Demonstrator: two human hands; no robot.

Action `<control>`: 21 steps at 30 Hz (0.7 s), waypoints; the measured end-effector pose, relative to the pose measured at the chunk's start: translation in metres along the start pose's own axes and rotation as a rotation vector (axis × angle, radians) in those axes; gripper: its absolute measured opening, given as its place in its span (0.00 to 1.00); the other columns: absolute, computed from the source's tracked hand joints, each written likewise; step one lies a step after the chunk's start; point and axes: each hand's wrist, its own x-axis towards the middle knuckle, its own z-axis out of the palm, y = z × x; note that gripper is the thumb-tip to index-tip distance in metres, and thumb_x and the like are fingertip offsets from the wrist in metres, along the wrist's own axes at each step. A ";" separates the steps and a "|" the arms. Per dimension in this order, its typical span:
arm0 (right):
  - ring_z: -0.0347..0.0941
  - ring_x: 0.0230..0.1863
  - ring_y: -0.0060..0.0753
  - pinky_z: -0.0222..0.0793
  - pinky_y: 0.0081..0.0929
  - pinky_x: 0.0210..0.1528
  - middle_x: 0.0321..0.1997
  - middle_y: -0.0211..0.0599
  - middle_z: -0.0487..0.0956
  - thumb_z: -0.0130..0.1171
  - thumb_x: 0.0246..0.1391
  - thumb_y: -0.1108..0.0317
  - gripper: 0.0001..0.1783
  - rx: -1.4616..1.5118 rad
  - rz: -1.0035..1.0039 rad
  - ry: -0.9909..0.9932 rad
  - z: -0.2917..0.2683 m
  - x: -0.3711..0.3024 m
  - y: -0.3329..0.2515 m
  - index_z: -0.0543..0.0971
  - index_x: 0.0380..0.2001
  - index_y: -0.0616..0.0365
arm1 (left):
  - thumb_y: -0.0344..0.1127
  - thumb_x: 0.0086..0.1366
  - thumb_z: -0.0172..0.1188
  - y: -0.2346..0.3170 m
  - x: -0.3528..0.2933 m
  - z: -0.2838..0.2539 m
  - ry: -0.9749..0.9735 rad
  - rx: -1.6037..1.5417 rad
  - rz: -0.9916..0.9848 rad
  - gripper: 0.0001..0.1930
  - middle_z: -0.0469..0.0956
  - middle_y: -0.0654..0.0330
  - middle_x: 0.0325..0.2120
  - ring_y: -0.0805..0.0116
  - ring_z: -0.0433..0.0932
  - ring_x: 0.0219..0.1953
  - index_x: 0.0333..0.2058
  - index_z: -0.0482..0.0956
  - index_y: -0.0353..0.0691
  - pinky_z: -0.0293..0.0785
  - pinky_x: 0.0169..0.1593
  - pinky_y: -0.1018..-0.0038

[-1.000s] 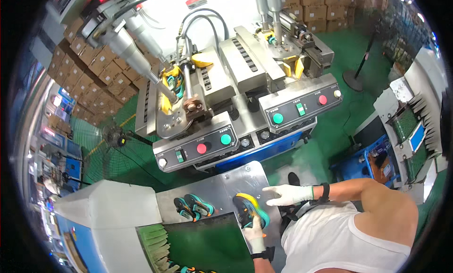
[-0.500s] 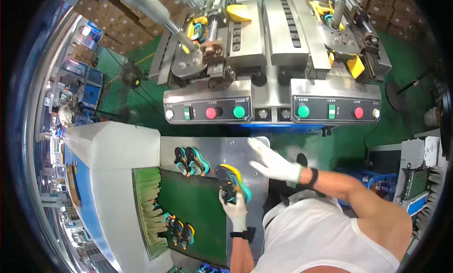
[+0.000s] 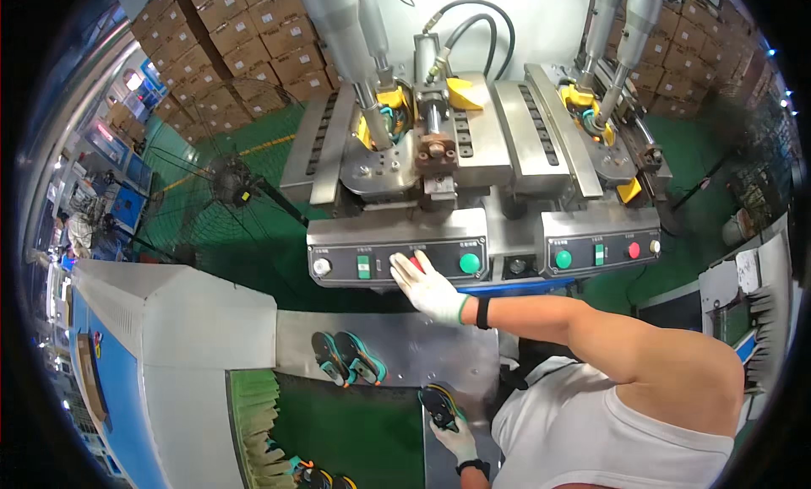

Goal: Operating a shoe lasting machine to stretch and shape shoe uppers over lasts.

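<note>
My right hand (image 3: 431, 295), in a white glove, lies over the left control panel (image 3: 338, 261) of the machine. Its fingers are stretched out over a red button (image 3: 417, 263), partly covering it; whether they press it I cannot tell. Lower down, my gloved left hand (image 3: 458, 442) grips a black shoe (image 3: 438, 404) with yellow and orange trim at the metal table's edge. A pair of black and teal shoes, one left (image 3: 329, 359) and one right (image 3: 361, 357), rests on the metal table (image 3: 304, 324). Another shoe (image 3: 387, 122) is partly hidden under the machine's left press.
Left of the table stands a white housing (image 3: 198, 328) with a bristle curtain (image 3: 253, 417); more shoes (image 3: 314, 476) lie by it on a green belt (image 3: 355, 438). A second control panel (image 3: 579, 252) is at right. Behind are a large fan (image 3: 230, 181) and stacked cartons (image 3: 245, 33).
My right hand has moved left and forward from above the table onto the left panel's red button. My left hand has drawn the shoe nearer to me. The view has shifted too.
</note>
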 end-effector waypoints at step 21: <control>0.51 0.77 0.68 0.44 0.63 0.77 0.72 0.71 0.58 0.72 0.44 0.59 0.50 0.811 -0.120 -0.167 -0.174 -0.006 -0.023 0.61 0.65 0.75 | 0.31 0.62 0.65 -0.027 -0.004 -0.004 -0.157 -0.522 -0.193 0.39 0.66 0.41 0.59 0.46 0.69 0.61 0.67 0.55 0.27 0.63 0.67 0.59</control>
